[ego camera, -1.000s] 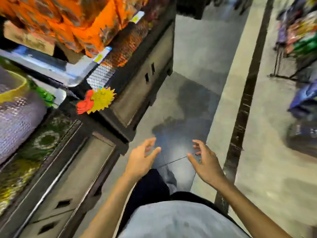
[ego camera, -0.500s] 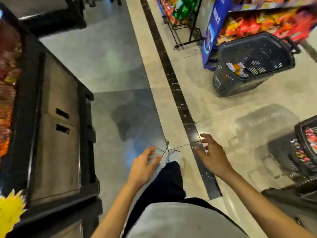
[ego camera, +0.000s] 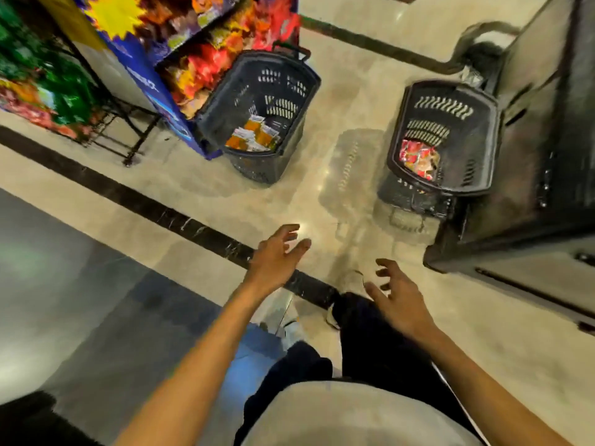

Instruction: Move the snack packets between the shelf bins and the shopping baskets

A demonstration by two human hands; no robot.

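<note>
Two dark plastic shopping baskets stand on the tiled floor ahead of me. The left basket [ego camera: 299, 91] holds orange-and-white snack packets [ego camera: 254, 135] at its bottom. The right basket [ego camera: 483, 149] holds red snack packets [ego camera: 417, 159]. A shelf of red, orange and yellow snack packets [ego camera: 219, 62] stands right behind the left basket. My left hand [ego camera: 273, 259] and my right hand [ego camera: 399, 300] are held out over the floor, well short of both baskets, fingers spread and holding nothing.
A blue display stand [ego camera: 145, 82] and a wire rack of green and mixed packets [ego camera: 48, 82] fill the upper left. A dark cabinet unit [ego camera: 531, 188] stands on the right beside the right basket. A black floor stripe [ego camera: 161, 214] runs diagonally. My legs are below.
The view has swung from the dark shelf unit on the left round to the aisle, and both baskets now lie ahead. My hands stayed open and empty.
</note>
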